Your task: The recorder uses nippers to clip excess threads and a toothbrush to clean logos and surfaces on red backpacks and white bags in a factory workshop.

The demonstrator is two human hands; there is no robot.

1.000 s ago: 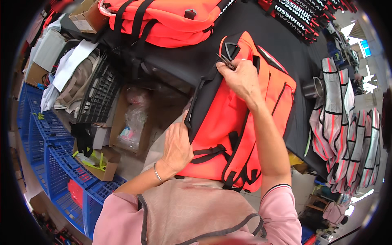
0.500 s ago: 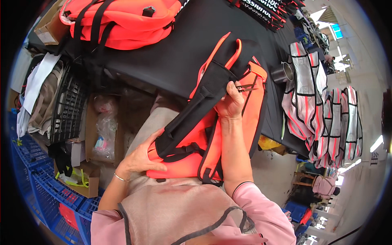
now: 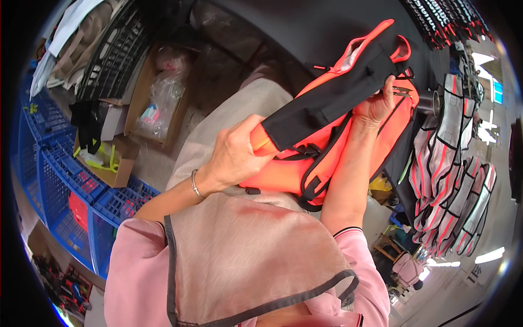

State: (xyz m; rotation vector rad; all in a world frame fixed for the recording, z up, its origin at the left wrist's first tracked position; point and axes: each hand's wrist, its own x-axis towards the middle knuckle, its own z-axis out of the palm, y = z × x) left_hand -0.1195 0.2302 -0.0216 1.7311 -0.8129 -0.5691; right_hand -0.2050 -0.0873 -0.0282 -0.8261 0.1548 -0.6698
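An orange-red backpack [image 3: 283, 174] with black trim lies across my lap and leans on the black table edge. Its long black panel [image 3: 327, 103] runs slantwise from my left hand up to the far right. My left hand [image 3: 237, 152] is closed on the near left corner of the backpack, thumb on the orange cloth beside the panel's end. My right hand [image 3: 376, 106] is at the far part of the panel, its fingers partly hidden behind the cloth. Small dark thread snips [image 3: 403, 91] stick out from that hand, blades pointing right.
The black-covered table [image 3: 283, 19] lies ahead. At left are a black crate [image 3: 111, 60], a cardboard box [image 3: 136, 117] with plastic bags, and blue baskets [image 3: 71, 163]. A metal cup [image 3: 429, 102] stands beyond the backpack. Grey striped pieces [image 3: 441, 141] hang at right.
The view has swung, and the second orange backpack has left it. My left hand has gone from lying spread along the corner to gripping it. The backpack's far end is tilted further right.
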